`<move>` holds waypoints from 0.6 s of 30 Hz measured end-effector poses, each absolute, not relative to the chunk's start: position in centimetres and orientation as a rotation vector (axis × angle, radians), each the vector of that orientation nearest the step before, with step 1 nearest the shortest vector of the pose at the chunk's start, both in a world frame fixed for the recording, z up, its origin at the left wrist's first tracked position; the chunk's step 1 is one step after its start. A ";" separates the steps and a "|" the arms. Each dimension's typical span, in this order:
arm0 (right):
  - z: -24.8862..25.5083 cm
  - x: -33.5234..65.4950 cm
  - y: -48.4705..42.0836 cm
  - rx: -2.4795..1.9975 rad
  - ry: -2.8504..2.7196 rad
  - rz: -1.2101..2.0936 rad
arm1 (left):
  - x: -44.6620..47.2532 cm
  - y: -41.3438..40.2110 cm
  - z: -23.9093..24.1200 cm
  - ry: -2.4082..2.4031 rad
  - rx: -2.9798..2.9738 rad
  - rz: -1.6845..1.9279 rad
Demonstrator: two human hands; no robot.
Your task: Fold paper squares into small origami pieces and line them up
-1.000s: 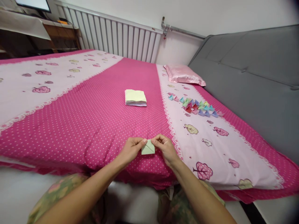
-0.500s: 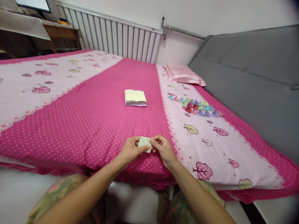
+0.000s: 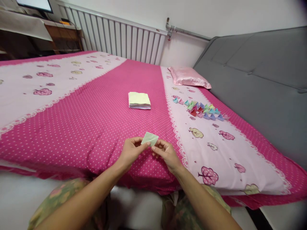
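Note:
A small folded piece of pale green paper [image 3: 150, 138] is held between my hands, above the near edge of the bed. My left hand [image 3: 132, 150] pinches it from the left, thumb lying along its lower edge. From the right, my right hand [image 3: 166, 154] grips its lower right part with thumb and fingers. The fingers behind the paper are partly hidden. Beyond the hands a stack of square paper sheets [image 3: 139, 99], pale yellow on top, lies on the bed. Several small folded paper shapes [image 3: 203, 110] in many colours sit in a group to the right.
The bed [image 3: 96, 118] has a pink dotted cover with white printed bands. A pink satin pillow [image 3: 188, 77] lies at the back right, beside a grey padded headboard [image 3: 259, 64]. A radiator [image 3: 115, 35] stands behind the bed, and a desk with a monitor [image 3: 35, 4] at the far left.
The green paper has been turned and lifted slightly upward, so its corner now points to the right. Both hands have shifted their grip, the right thumb moving down to its lower edge.

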State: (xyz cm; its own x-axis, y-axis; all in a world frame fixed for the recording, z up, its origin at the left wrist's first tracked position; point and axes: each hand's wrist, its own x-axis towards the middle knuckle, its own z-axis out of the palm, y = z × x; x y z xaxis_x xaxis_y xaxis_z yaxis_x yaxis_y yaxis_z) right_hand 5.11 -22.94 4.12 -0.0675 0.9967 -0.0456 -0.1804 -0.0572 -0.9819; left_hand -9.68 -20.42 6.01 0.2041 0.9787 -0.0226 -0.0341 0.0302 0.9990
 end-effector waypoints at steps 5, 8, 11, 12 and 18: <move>4.1 5.4 -22.8 -1.058 -1.084 1.345 | -10.1 -20.1 5.4 1.184 1.641 1.075; 4.1 5.7 -22.8 -1.072 -1.074 1.371 | -10.3 -20.3 5.2 1.182 1.702 0.990; 4.1 5.7 -22.8 -1.093 -1.073 1.388 | -10.4 -20.7 5.3 1.213 1.761 0.949; 4.1 5.7 -22.8 -1.099 -1.073 1.390 | -10.3 -20.8 5.4 1.222 1.779 0.954; 4.0 5.5 -22.7 -1.081 -1.059 1.359 | -10.0 -20.8 5.6 1.106 1.601 0.995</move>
State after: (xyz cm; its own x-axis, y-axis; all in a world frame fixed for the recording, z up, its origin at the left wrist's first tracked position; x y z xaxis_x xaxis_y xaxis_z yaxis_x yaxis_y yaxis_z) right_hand 5.54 -22.71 3.97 -0.0382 0.9981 -0.0482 -0.1978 -0.0548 -0.9787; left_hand -9.98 -20.84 5.60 0.2692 0.9565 0.1122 0.2124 -0.1726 0.9618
